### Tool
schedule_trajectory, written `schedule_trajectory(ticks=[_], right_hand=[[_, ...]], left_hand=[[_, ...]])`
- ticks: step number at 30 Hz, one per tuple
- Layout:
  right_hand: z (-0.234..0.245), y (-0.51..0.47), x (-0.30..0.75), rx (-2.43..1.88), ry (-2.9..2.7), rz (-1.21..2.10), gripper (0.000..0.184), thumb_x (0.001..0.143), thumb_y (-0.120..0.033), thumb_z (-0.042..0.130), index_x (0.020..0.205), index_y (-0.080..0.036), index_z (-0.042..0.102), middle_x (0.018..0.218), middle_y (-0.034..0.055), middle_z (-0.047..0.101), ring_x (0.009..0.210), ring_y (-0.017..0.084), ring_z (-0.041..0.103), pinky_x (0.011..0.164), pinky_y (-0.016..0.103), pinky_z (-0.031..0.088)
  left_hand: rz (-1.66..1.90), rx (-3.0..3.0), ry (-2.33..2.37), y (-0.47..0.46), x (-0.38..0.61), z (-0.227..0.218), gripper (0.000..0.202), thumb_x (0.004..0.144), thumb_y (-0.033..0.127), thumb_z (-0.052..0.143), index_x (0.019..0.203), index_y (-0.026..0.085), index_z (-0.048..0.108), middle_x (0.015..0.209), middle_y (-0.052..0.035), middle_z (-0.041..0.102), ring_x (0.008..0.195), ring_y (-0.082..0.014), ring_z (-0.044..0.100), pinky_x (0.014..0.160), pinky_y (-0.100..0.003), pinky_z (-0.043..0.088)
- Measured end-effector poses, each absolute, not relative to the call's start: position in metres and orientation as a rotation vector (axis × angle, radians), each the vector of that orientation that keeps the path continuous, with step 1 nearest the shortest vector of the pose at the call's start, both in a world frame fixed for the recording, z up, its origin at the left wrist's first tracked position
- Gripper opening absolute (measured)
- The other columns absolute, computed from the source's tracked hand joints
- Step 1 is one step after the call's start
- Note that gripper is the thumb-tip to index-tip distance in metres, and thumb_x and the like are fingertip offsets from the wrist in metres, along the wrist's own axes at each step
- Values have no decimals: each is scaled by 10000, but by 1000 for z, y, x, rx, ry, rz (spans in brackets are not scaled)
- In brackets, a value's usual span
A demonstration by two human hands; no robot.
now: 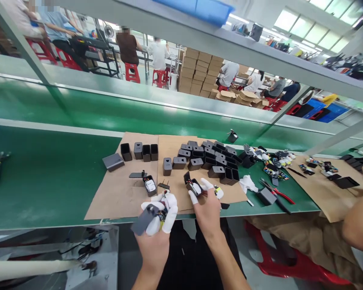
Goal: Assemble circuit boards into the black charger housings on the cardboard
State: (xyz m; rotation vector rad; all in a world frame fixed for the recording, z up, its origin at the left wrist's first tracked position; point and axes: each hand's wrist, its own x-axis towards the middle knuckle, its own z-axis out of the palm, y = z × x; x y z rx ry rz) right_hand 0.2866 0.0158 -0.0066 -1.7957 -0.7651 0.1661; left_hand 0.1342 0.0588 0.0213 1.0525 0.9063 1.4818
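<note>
With the left hand (157, 217) clamped on the flat dark grey plastic cover (144, 219), the right hand (206, 205), pinching the open black rectangular housing (192, 186), should probably steady it against the brown cardboard sheet (115, 197).

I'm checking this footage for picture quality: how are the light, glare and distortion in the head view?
Head view: bright, even overhead light; skylights at the top right are blown out; a pale sheen lies on the green belt; wide-angle lens tilts the shelf frame and bends the far posts; left hand and right hand with their grey parts are sharp; faces of the far workers are blurred.
</note>
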Motion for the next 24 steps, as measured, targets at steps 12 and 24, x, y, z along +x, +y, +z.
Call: schedule_trajectory(ticks=[12, 24], right_hand=[[61, -49, 264, -1148, -654, 970, 482, 809, -504, 938, 1185, -226, 819, 1149, 103, 816, 1013, 290, 757, 926, 381, 609], [34, -59, 306, -875, -123, 1054, 635, 550, -318, 1092, 1115, -240, 813, 1044, 115, 847, 1042, 344, 789, 921, 469, 669]], left_hand=[[1046, 919, 906, 19, 129, 48, 539, 533, 501, 1062, 844, 256, 697, 959, -52, 809, 923, -294, 794, 850, -425, 686], [1191, 1405, 1099, 11, 151, 49, 436, 729, 472, 945, 1051, 286, 717, 1086, -65, 766, 794, -226, 733, 704, -337, 607]])
